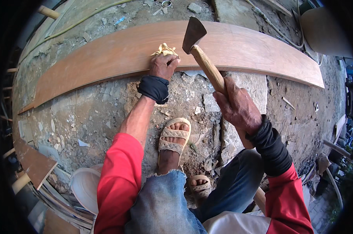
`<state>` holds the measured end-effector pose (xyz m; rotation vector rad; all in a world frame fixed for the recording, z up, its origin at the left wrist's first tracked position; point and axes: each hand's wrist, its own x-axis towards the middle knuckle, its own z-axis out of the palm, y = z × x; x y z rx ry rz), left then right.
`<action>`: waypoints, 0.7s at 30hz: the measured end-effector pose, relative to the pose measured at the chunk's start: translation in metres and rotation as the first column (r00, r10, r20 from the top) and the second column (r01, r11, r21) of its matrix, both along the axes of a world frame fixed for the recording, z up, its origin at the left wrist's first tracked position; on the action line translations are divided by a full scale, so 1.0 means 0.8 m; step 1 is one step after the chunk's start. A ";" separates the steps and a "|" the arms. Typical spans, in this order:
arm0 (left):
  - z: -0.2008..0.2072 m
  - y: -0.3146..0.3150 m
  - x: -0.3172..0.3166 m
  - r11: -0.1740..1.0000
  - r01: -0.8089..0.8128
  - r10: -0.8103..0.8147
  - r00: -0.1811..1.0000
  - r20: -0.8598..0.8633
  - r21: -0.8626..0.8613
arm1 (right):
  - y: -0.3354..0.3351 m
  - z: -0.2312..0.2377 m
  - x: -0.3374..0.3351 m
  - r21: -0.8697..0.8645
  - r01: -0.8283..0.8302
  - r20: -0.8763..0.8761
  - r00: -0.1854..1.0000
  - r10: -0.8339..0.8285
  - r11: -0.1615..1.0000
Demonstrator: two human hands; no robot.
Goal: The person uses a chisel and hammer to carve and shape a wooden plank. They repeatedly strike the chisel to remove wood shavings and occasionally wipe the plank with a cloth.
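Note:
My right hand (239,103) is wrapped round the wooden handle of a hatchet (207,68). Its dark, flared blade (194,34) is at the far end, over a long reddish-brown wooden board (106,54). At the board's near edge, my left hand (163,66) is closed on a crumpled pale-yellow thing (164,50), which sticks out beyond the fingers. What that piece is I cannot make out. Black bands circle both my wrists.
My sandalled feet (175,136) stand on rough, broken ground scattered with rubble. A whitish bucket (85,189) and a brown board piece (36,165) are at lower left. A hose (83,17) runs behind the board, and a large rounded container (326,31) stands far right.

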<state>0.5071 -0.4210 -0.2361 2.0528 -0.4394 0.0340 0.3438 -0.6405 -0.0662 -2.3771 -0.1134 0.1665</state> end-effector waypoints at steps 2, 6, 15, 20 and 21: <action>-0.002 0.000 -0.001 1.000 0.006 -0.006 0.999 0.046 0.007 | 0.011 -0.004 0.003 -0.033 0.017 -0.008 1.000 -0.017 0.999; -0.007 0.000 0.004 1.000 0.004 -0.002 0.997 0.078 -0.025 | 0.025 -0.022 0.022 -0.075 0.010 0.001 1.000 -0.010 0.997; -0.005 -0.002 0.003 1.000 0.015 -0.014 0.994 0.113 -0.009 | 0.023 -0.029 0.014 0.007 0.017 -0.018 1.000 -0.017 1.000; -0.013 0.002 0.004 1.000 -0.015 0.011 0.985 0.172 0.022 | 0.026 -0.040 0.015 -0.090 -0.003 -0.073 0.997 -0.003 0.996; -0.016 0.003 0.005 1.000 0.019 -0.023 0.985 0.173 0.021 | 0.024 -0.042 0.016 -0.130 0.007 -0.078 0.997 -0.018 0.992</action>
